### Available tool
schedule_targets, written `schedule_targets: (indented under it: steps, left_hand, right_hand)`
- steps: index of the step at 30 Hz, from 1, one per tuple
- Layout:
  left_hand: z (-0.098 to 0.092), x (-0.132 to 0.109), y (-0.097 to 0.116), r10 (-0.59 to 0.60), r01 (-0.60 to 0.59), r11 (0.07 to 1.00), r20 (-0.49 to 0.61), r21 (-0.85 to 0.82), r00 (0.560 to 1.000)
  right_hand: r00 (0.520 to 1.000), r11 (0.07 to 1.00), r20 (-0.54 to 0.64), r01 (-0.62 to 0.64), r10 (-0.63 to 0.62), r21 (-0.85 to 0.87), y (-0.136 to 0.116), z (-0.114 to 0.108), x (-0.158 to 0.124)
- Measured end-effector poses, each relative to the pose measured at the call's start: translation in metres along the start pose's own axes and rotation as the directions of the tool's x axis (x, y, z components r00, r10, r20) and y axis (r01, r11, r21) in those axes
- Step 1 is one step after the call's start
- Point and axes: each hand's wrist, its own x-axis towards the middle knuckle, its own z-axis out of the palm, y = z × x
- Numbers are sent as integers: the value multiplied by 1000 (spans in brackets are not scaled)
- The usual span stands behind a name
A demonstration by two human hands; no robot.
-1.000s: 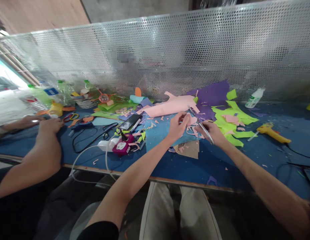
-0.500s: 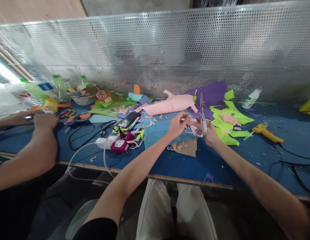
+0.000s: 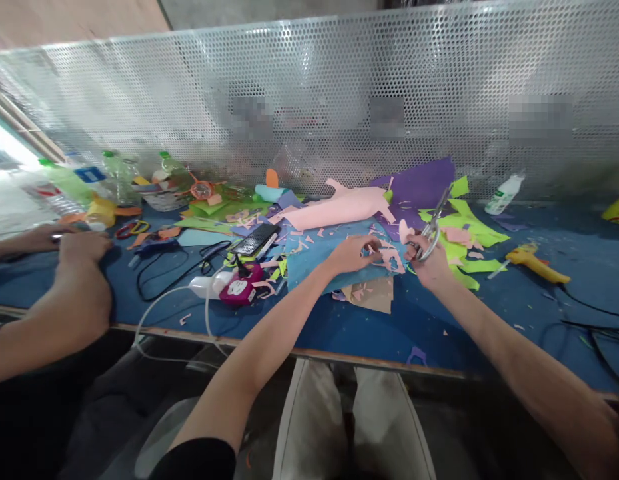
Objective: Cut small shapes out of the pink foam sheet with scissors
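Take the blue sheet (image 3: pixel 309 267) as a clock's centre, with twelve pointing away from the wearer. Nearest, a purple scrap (image 3: pixel 417 357) lies at five o'clock by the table's front edge, and closer in, also at five, brown card (image 3: pixel 379 298) pokes out from under the sheet.

The hands have just parted: the small pink piece (image 3: pixel 404 231), between them half a second ago, now stands up from the right fingertips alone, and the scissors have swung from near upright to lean towards one o'clock. The blades point off the paper, so probably no cut is under way.

The left hand (image 3: pixel 356 252) sits half-curled beside pink offcuts (image 3: pixel 390 259); whether its fingertips grip one, I cannot tell. The right hand (image 3: pixel 430 261), at three, is closed round the handles of the scissors (image 3: pixel 434 225) while also pinching the piece.

Further out, a yellow glue gun (image 3: pixel 542 265) lies at three, the pink paper form (image 3: pixel 344 208) at twelve, a purple sheet (image 3: pixel 424 180) between one and two, and the perforated screen (image 3: pixel 334 80) behind everything.
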Motion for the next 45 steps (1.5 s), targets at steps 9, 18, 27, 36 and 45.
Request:
schedule_targets:
  steps: [9, 18, 27, 36, 45]
  left_hand:
    - [3, 6, -26, 41, -87, 977, 230, 196, 972]
    - [5, 6, -13, -116, 134, 989, -219, 69, 969]
    - [34, 14, 15, -299, 34, 798, -346, -602, 889]
    - [13, 11, 16, -411, -26, 674, -404, -738, 817]
    - [5, 8, 25, -371, 14, 787, -455, -617, 810]
  right_hand:
    - [996, 996, 10, 91, -91, -6, -5, -1, 0]
    - [992, 986, 12, 123, -123, -111, 4, 0, 2]
    - [990, 961, 104, 119, -96, -249, 18, 11, -9]
    - [906, 857, 411, 132, 99, -498, -2, -4, -3]
    - [724, 760, 654, 295, 218, -580, -11, -17, -3]
